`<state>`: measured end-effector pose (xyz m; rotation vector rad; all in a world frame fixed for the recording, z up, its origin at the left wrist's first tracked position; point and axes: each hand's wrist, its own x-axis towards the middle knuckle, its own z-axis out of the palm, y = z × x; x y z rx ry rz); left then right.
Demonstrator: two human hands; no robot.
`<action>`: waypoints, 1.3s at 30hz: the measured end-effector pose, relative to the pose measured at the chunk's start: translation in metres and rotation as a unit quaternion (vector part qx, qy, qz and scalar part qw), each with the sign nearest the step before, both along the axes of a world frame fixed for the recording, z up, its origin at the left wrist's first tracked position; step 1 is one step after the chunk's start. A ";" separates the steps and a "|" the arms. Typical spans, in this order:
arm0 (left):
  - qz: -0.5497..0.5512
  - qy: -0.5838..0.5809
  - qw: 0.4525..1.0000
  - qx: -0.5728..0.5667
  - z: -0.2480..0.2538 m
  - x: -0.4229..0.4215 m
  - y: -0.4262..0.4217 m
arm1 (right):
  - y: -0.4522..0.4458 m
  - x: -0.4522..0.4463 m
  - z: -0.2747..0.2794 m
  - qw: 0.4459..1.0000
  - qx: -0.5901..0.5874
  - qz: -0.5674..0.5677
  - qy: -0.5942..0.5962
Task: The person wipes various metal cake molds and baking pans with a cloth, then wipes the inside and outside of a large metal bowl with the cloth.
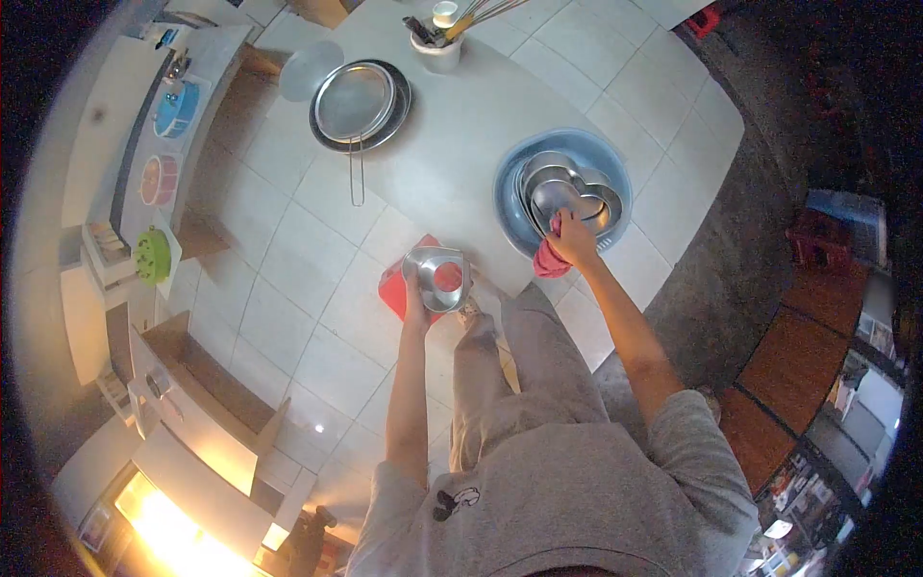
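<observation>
My left hand [414,300] grips a shiny metal cake pan [424,265] by its side, with a round red patch showing in its middle. The pan is held over a red stool-like object [392,288], apart from the table. My right hand [576,240] is closed on a crumpled red cloth [551,262] at the near rim of a blue basin [507,223]. Inside the basin sit nested heart-shaped metal cake pans [553,194]. My right fingers are close to the innermost pan; whether they touch it I cannot tell.
The basin stands on a white table [452,163]. Farther along are a round metal sieve [354,101] over a dark round pan and a white pot [438,56] of utensils. Shelves at left carry a blue cake stand [177,109], a pink one [159,180] and a green one [152,254].
</observation>
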<state>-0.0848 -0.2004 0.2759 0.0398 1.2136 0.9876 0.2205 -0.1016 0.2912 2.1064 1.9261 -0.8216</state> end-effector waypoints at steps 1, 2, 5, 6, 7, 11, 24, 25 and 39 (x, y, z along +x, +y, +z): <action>-0.024 -0.026 0.999 0.022 0.014 0.002 0.000 | -0.011 0.004 0.013 1.000 0.008 -0.006 0.000; -0.031 -0.026 0.999 0.032 0.017 0.007 0.000 | -0.023 0.009 0.027 0.989 0.064 -0.074 0.111; -0.129 0.177 0.971 0.099 0.008 0.007 0.008 | -0.051 -0.019 0.113 0.880 0.218 -0.244 0.345; -0.123 0.161 0.974 0.105 0.078 0.031 0.021 | -0.056 -0.039 0.147 0.773 0.294 -0.330 0.455; -0.135 0.236 0.942 0.195 0.054 0.039 0.025 | -0.059 -0.056 0.164 0.779 0.341 -0.274 0.450; -0.163 0.252 0.891 0.341 0.122 0.072 0.058 | -0.081 -0.091 0.217 0.883 0.380 0.010 0.274; -0.139 0.455 0.717 0.510 0.308 0.148 0.017 | -0.101 -0.039 0.296 0.848 0.483 0.189 0.107; -0.163 0.482 0.707 0.491 0.310 0.154 0.015 | -0.105 -0.038 0.294 0.856 0.463 0.189 0.132; -0.036 0.520 0.680 0.515 0.311 0.171 -0.003 | -0.111 -0.015 0.301 0.797 0.362 -0.065 0.478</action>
